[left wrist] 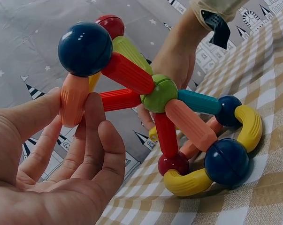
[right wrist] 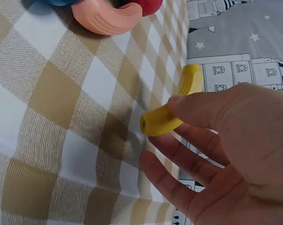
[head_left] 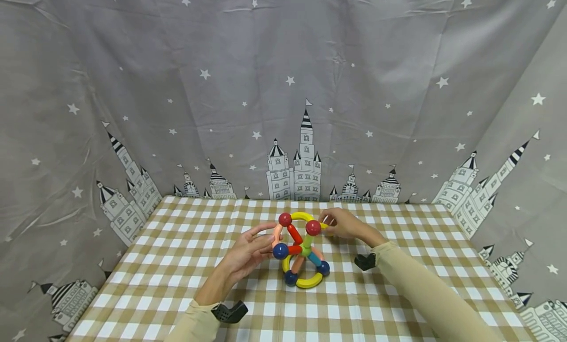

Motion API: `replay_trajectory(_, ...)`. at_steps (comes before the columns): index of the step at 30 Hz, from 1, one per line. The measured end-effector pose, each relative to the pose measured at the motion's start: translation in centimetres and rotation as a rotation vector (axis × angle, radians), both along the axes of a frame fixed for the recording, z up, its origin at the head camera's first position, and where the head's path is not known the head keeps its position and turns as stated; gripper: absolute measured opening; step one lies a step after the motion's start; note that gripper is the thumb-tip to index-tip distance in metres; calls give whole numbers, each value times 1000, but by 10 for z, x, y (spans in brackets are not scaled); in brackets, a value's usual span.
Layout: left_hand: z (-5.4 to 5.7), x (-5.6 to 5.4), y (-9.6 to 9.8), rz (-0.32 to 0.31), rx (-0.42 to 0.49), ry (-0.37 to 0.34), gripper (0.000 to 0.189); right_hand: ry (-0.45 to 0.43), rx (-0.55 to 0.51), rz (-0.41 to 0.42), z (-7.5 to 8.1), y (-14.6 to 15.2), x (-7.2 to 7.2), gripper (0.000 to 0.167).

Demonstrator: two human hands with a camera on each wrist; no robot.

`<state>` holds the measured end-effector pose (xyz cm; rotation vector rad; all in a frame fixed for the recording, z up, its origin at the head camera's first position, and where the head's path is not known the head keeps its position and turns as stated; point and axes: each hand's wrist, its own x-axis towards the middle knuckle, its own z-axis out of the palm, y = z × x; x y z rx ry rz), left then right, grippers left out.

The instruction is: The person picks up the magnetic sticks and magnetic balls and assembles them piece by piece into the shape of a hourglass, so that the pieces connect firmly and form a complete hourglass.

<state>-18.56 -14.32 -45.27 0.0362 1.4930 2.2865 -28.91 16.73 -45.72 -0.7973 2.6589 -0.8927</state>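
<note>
A magnetic ball-and-rod structure (head_left: 305,250) stands on the checked cloth, with a green ball (left wrist: 160,93) at its centre. Red, green, teal and salmon rods run out from that ball to red and dark blue balls. My left hand (head_left: 249,253) pinches the salmon rod (left wrist: 74,101) under a dark blue ball (left wrist: 85,48) between thumb and fingers. On the far right side of the structure, my right hand (head_left: 344,224) holds a loose curved yellow rod (right wrist: 167,117) between thumb and fingers. Another yellow curved rod (head_left: 303,216) joins the two upper red balls.
A brown-and-white checked tablecloth (head_left: 186,233) covers the table. Behind it hangs a grey curtain (head_left: 248,61) printed with castles and stars. Each wrist carries a black camera mount, seen on the left (head_left: 230,312) and the right (head_left: 365,262).
</note>
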Motion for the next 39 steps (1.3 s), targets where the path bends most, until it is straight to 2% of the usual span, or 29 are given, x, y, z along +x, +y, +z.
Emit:
replay_trajectory(6,-1,0,2,9,-10,-8,50,31,-70,23,10,10,8,32)
replay_trajectory(19,-2,3,4,15,-12,-7,56,-162,-260,-35,28,30,34,35)
replay_trajectory(28,-1,5,7,35,-22,-23,58,-232,-362,-65,41,38,60,37)
replay_trajectory(32,1,6,8,66,-23,-42,57,-282,-426,-78,51,39,74,37)
replay_trajectory(39,4,7,7,87,-29,-50,54,-295,-519,-80,64,38,101,40)
